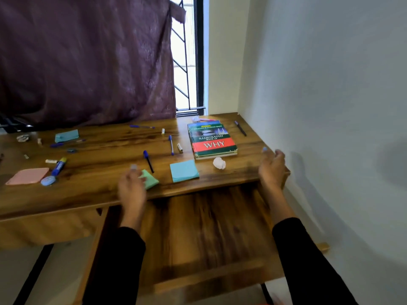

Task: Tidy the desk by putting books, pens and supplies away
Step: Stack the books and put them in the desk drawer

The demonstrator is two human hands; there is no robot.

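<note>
Above the grainy wooden desk point(92, 183), both hands' fingers loosely apart, glossy hardcover book point(212, 139) beyond.

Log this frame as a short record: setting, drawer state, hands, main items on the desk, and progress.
setting: wooden desk by a window, against a wall
drawer: drawer pulled out, nothing visible inside
left hand: blurred, over the green sticky pad; grip unclear
right hand: at the desk's right edge, fingers loosely curled, holding nothing
books: stacked, back right
blue sticky pad: near front edge
progress: pens and supplies not yet put away
</note>
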